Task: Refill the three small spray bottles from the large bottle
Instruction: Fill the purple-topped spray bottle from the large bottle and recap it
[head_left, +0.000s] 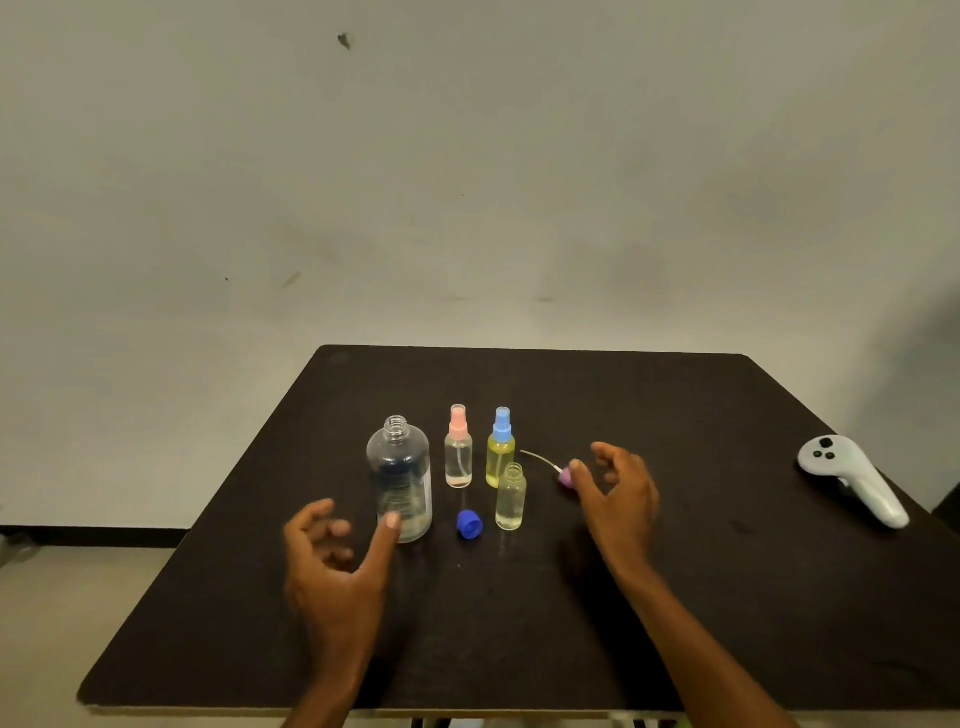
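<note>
Three small spray bottles stand mid-counter (675, 597): pink-capped (458, 453) and blue-capped (501, 452) closed, the third (510, 498) uncapped, its purple sprayer head (565, 477) lying beside the right hand (618, 493). Large bottle (399, 480) open, blue cap (469, 523) off. Left hand (332, 556) spread, thumb at the bottle's base; right grip open, pinching nothing. Clear plastic, likely light, slick, squeezable: take mid-body, pour gently into the narrow neck.

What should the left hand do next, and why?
Probably close the left hand around the large bottle and lift it. Its neck is already uncapped, the small open bottle stands uncapped and only partly filled, and the thumb is already at the bottle's base.
</note>
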